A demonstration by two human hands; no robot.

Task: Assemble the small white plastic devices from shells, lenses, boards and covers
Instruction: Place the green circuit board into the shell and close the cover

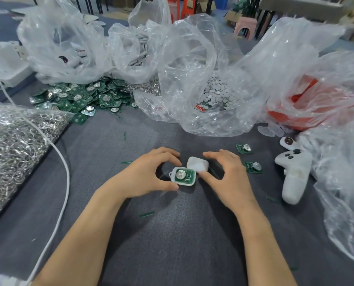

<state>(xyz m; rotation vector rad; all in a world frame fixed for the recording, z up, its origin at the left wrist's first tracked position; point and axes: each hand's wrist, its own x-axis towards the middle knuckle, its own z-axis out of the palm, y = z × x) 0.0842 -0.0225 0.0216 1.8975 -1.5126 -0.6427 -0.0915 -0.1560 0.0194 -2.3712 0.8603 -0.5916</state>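
Observation:
A white shell [183, 176] lies on the grey cloth with a green board and a coin cell set inside it, a small loop at its left end. My left hand [149, 175] curls round it, thumb at its near left corner and fingers arched over the far side. A white cover [197, 164] sits tilted against the shell's right far edge. My right hand [225, 174] pinches that cover, thumb on its near edge and fingers behind it.
Two loose green boards [244, 148] [254, 167] lie to the right, beside a white controller [293, 174] and a finished white device [288, 142]. A heap of boards [83, 98], clear bags of parts [219, 96], metal rings [15, 139] and a white cable [65, 172] ring the work spot.

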